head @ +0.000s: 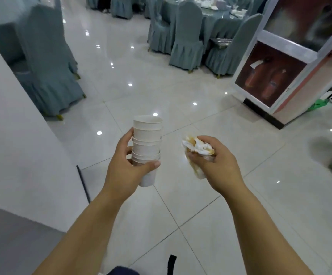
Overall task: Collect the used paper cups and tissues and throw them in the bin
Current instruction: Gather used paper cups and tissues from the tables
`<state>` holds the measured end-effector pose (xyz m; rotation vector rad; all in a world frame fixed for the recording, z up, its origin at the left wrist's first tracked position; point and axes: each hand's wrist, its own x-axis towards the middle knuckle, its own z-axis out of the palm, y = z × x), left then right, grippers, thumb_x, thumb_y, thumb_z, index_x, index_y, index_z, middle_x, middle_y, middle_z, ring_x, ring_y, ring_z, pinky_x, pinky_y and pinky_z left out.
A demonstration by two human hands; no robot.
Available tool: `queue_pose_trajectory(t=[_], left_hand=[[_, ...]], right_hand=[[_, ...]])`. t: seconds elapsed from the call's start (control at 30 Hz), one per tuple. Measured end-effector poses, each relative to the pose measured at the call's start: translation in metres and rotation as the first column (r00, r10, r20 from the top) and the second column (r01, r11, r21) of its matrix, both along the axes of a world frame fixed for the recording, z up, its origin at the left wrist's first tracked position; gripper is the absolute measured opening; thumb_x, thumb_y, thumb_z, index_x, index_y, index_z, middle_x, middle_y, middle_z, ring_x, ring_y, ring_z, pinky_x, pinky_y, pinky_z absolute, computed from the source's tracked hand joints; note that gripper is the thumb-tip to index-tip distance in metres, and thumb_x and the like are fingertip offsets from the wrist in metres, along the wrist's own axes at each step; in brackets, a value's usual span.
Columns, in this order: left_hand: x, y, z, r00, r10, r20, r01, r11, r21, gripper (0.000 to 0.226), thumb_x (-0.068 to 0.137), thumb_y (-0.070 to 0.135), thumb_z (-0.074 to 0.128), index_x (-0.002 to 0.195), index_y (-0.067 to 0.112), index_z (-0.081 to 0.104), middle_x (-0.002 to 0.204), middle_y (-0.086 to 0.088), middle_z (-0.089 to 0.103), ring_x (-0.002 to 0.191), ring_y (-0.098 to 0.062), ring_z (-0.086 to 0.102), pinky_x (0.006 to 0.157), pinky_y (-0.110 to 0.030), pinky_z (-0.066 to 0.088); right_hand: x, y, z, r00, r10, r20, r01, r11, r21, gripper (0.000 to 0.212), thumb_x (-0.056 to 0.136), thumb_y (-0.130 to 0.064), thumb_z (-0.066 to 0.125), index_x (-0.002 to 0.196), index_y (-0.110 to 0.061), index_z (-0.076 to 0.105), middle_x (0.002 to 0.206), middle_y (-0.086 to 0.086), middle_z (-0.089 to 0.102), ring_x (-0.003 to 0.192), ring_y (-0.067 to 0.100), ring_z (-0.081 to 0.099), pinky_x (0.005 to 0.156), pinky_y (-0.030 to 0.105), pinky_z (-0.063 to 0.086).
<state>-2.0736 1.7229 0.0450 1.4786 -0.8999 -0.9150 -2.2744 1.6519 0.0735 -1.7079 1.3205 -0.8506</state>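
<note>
**Glossy tiles underfoot, both hands loaded, no bin in sight**

Pale, shiny floor tiles (181,205) fill the frame. Held above them at centre is the stack of paper cups (147,135), nested and roughly upright. The left hand (123,167) wraps its lower half, with the thumb across the front and the fingers curled behind.

I judge the stack light but easily crushed, and the upper cups sit loosely enough to slip if it tips. The best hold is low and firm around the nested walls, not on the top rim.

Just right of the cups and apart from them, the right hand (218,163) is closed around a wad of tissues (198,145), white with brownish stains. The wad is soft, squashable and probably damp. Loose ends stick out above and below the fist, so a scrap could drop.

Further out, a white wall (12,135) runs down the left edge. Grey-blue covered chairs (48,66) stand at upper left, and more ring a laid table (216,14) at the top. A display cabinet (280,62) leans in from the upper right, with something green (319,105) at its foot.

I see no bin anywhere. The open floor between the chairs and the cabinet looks like the clear way through.
</note>
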Motion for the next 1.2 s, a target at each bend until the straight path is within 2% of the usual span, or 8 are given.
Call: queue_pose_trajectory(t=[0.17, 0.33, 0.43, 0.53, 0.67, 0.83, 1.07, 1.2], left_hand=[[0.03, -0.054, -0.004, 0.984, 0.172, 0.049, -0.173, 0.985, 0.015, 0.089, 0.068, 0.018, 0.084, 0.133, 0.05, 0.033, 0.115, 0.019, 0.053, 0.1, -0.002, 0.057, 0.066, -0.012, 0.044], [0.083, -0.126, -0.005, 0.951, 0.304, 0.051, -0.305, 0.952, 0.003, 0.088, 0.069, 0.018, 0.082, 0.132, 0.052, 0.031, 0.122, 0.011, 0.05, 0.095, 0.0, 0.055, 0.065, -0.013, 0.043], [0.12, -0.181, -0.001, 0.942, 0.329, 0.058, -0.329, 0.944, -0.011, 0.087, 0.07, 0.018, 0.081, 0.13, 0.053, 0.029, 0.125, 0.009, 0.05, 0.101, -0.011, 0.057, 0.068, -0.016, 0.043], [0.155, -0.24, 0.008, 0.942, 0.329, 0.062, -0.328, 0.944, -0.022, 0.087, 0.071, 0.017, 0.08, 0.13, 0.053, 0.028, 0.129, 0.008, 0.049, 0.11, -0.017, 0.054, 0.074, -0.021, 0.045], [0.193, -0.31, 0.022, 0.938, 0.342, 0.052, -0.34, 0.94, -0.037, 0.087, 0.071, 0.017, 0.08, 0.128, 0.055, 0.027, 0.126, 0.01, 0.049, 0.107, -0.015, 0.054, 0.073, -0.022, 0.044], [0.241, -0.395, 0.028, 0.915, 0.397, 0.074, -0.396, 0.918, -0.027, 0.092, 0.07, 0.017, 0.081, 0.139, 0.046, 0.028, 0.125, 0.011, 0.047, 0.102, -0.011, 0.051, 0.069, -0.016, 0.041], [0.306, -0.533, 0.027, 0.868, 0.49, 0.083, -0.487, 0.872, -0.053, 0.092, 0.07, 0.015, 0.081, 0.14, 0.045, 0.029, 0.122, 0.012, 0.047, 0.098, -0.009, 0.052, 0.064, -0.014, 0.039], [0.347, -0.619, 0.035, 0.848, 0.526, 0.065, -0.525, 0.851, -0.032, 0.094, 0.069, 0.015, 0.082, 0.14, 0.046, 0.029, 0.118, 0.013, 0.049, 0.094, -0.005, 0.054, 0.067, -0.016, 0.039]], right_hand=[[0.041, -0.088, -0.009, 0.988, 0.154, 0.028, -0.155, 0.988, 0.027, 0.026, 0.083, -0.032, 0.071, 0.105, -0.042, 0.061, 0.102, -0.016, 0.064, 0.093, -0.001, 0.06, 0.069, 0.017, 0.043], [0.107, -0.182, -0.009, 0.956, 0.291, 0.036, -0.291, 0.957, -0.002, 0.026, 0.082, -0.03, 0.073, 0.095, -0.047, 0.058, 0.095, -0.023, 0.064, 0.087, -0.007, 0.059, 0.065, 0.006, 0.043], [0.15, -0.242, -0.004, 0.943, 0.332, 0.035, -0.331, 0.943, -0.03, 0.028, 0.082, -0.029, 0.073, 0.089, -0.051, 0.057, 0.093, -0.028, 0.063, 0.087, -0.01, 0.059, 0.065, 0.004, 0.043], [0.189, -0.303, 0.005, 0.937, 0.347, 0.042, -0.345, 0.938, -0.043, 0.026, 0.082, -0.029, 0.073, 0.096, -0.047, 0.059, 0.097, -0.022, 0.064, 0.09, -0.005, 0.06, 0.07, 0.013, 0.044], [0.231, -0.376, 0.014, 0.931, 0.363, 0.023, -0.361, 0.93, -0.07, 0.029, 0.083, -0.033, 0.071, 0.108, -0.041, 0.059, 0.107, -0.015, 0.062, 0.096, 0.001, 0.059, 0.076, 0.02, 0.046], [0.279, -0.465, 0.017, 0.92, 0.39, 0.025, -0.389, 0.92, -0.055, 0.026, 0.084, -0.031, 0.071, 0.093, -0.05, 0.055, 0.099, -0.021, 0.063, 0.089, -0.004, 0.058, 0.069, 0.015, 0.043], [0.352, -0.615, 0.013, 0.892, 0.449, 0.053, -0.446, 0.893, -0.061, 0.024, 0.084, -0.029, 0.071, 0.095, -0.046, 0.058, 0.095, -0.02, 0.064, 0.086, -0.005, 0.06, 0.065, 0.012, 0.042], [0.401, -0.709, 0.018, 0.87, 0.49, 0.058, -0.487, 0.872, -0.06, 0.027, 0.082, -0.028, 0.073, 0.095, -0.046, 0.058, 0.097, -0.018, 0.065, 0.091, 0.0, 0.06, 0.072, 0.019, 0.043]])
